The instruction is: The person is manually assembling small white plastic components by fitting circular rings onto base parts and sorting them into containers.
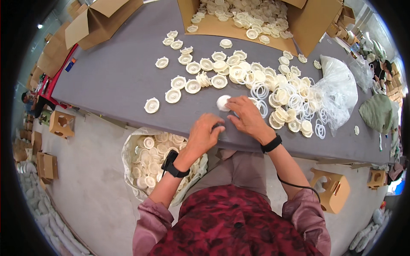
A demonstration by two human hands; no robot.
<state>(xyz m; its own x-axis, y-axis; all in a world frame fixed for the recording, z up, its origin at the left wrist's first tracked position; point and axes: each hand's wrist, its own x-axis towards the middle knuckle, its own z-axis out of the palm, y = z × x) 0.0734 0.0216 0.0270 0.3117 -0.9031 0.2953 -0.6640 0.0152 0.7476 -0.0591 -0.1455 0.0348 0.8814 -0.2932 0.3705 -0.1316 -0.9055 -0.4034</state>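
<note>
A round white plastic cap (223, 103), slightly blurred, is at the fingertips of my right hand (248, 117) above the grey table. The thumb of that hand is apart from the cap, and its fingers are spread. Beside it, over the table's near edge, my left hand (205, 133) has bent fingers with a gap between thumb and forefinger; nothing shows in it. Several loose cream-white caps (193, 86) lie face up beyond my hands. To the right, more caps are heaped with translucent rings (259, 91), close by my right hand.
An open carton (239, 32) spilling caps stands at the table's far side. A clear plastic bag (335, 91) lies right of the heap. Below the near edge, a white sack (132, 166) holds many caps. Brown stools (331, 190) stand on the floor. Another carton (100, 21) is far left.
</note>
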